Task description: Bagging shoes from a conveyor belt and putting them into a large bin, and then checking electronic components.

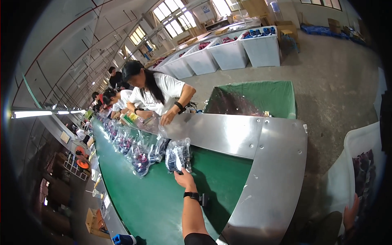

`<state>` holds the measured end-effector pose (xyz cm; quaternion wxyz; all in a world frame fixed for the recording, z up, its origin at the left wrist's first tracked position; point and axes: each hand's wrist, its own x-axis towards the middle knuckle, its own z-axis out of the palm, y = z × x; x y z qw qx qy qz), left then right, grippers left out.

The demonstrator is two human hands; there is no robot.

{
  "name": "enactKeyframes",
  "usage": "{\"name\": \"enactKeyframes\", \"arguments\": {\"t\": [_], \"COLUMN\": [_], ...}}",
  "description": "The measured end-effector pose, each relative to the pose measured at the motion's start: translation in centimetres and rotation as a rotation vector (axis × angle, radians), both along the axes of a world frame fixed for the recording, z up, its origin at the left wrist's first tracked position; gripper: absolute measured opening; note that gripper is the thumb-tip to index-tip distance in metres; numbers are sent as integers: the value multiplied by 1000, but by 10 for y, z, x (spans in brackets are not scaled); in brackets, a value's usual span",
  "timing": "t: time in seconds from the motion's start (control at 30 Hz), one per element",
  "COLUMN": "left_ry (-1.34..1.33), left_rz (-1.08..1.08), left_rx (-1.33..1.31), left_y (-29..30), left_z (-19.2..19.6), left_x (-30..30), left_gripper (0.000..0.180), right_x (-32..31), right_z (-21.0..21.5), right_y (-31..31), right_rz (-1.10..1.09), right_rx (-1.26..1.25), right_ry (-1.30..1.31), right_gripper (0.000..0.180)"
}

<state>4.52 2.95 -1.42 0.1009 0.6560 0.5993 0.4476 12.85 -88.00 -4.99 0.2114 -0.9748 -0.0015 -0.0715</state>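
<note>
Your left hand (184, 179) reaches forward and pinches the near end of a clear plastic bag of dark shoes (179, 155), lying on the green conveyor belt (155, 200) at about 12 o'clock from your wrist. Your right hand (350, 212) rests at 3 o'clock on the rim of a white bin (359, 143); whether its fingers are closed, I cannot tell. More bagged shoes (141, 157) lie at 10 o'clock.

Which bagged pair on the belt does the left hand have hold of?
The clear bag at the end of the row, apart from the others. The left hand grips its lower edge; the rest lie overlapping further up the green belt.
</note>
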Motion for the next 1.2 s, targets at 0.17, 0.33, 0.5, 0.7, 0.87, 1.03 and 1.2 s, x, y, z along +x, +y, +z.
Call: {"name": "enactKeyframes", "arguments": {"t": [0.17, 0.33, 0.5, 0.7, 0.87, 1.03, 1.2], "left_ry": [-227, -234, -4, 55, 43, -33, -39], "left_rz": [-151, 0, 15, 81, 10, -46, -265], "left_rx": [-226, -240, -1, 192, 160, -243, -277], "left_y": [-6, -21, -30, -13, 8, 5, 17], "left_z": [19, 28, 22, 25, 35, 53, 21], "left_x": [8, 18, 26, 17, 0, -4, 2], "left_gripper": [72, 69, 74, 65, 70, 81, 72], "right_x": [2, 4, 1, -1, 4, 3, -4], "right_z": [-5, -13, -6, -2, 1, -11, 11], "right_y": [-3, -21, -12, -9, -8, -23, -4], "right_rz": [-30, -18, -19, -6, 13, 24, 17], "right_rx": [34, 40, 5, -12, -5, -33, 7], "right_ry": [-12, -18, 5, 5, 5, -22, 23], "right_gripper": [81, 81, 83, 84, 83, 85, 86]}}
